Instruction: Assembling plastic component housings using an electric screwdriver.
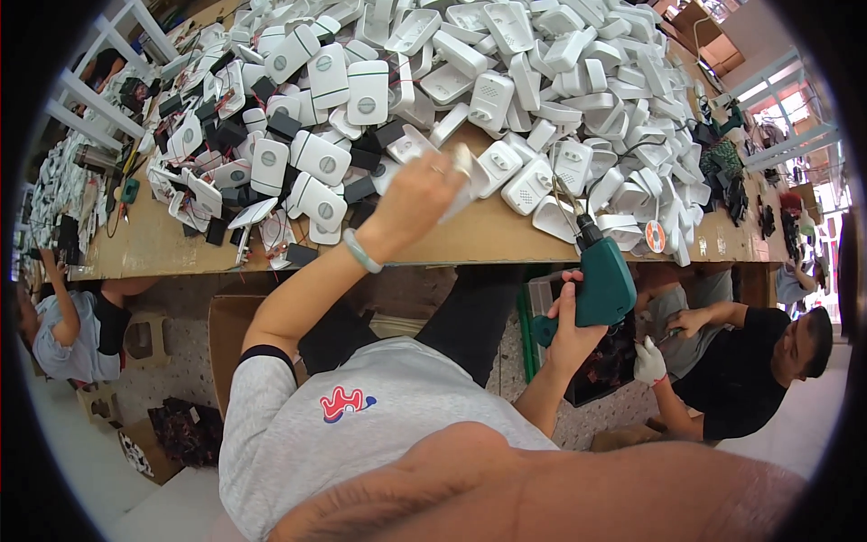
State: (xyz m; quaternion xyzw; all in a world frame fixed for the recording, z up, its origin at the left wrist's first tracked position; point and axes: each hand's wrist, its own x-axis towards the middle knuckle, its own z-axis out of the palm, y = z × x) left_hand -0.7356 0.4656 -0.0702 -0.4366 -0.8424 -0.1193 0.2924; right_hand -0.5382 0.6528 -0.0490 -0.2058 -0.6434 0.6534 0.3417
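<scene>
My left hand (420,194), blurred by motion and wearing a pale bracelet, is above the table's near edge. Its curled fingers are closed on a white plastic casing (463,192), which is smeared too and partly covered by the hand. At the right, my right hand (572,327) grips a dark green soldering gun (603,282) by its handle. The gun's black collar and thin metal tip point up toward the white casings. Under the tip lies a white casing with plug pins (526,186). An orange and white reel (655,237) lies right of the gun.
White casing shells (542,54) are heaped across the table (135,248). At left are assembled white units (318,158) with round dials, black boxes and red wires. A person in black (741,361) with a white glove works at right; another person (68,325) sits at left.
</scene>
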